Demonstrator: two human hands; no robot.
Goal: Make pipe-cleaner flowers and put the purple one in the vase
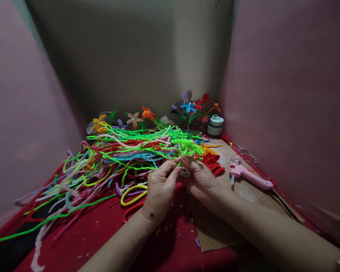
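Observation:
My left hand [164, 183] and my right hand [198, 176] meet at the middle, thumbs and fingers pinched together. Between them they grip a bright green pipe-cleaner flower [186, 145], its looped petals spreading just above the fingertips. A small whitish piece [186, 172] shows under the right thumb; I cannot make out what it is. Behind the hands lies a big pile of coloured pipe cleaners [136, 147], mostly green, pink, red and blue. Red pipe-cleaner loops [213, 163] lie just beyond my right hand.
A pink glue gun [251, 176] rests on a brown board [212, 234] at right, its cord trailing toward me. Finished pipe-cleaner flowers [189, 107] and a lidded jar [215, 125] stand at the back. Pinkish panels rise on both sides; a red cloth [73, 241] covers the table.

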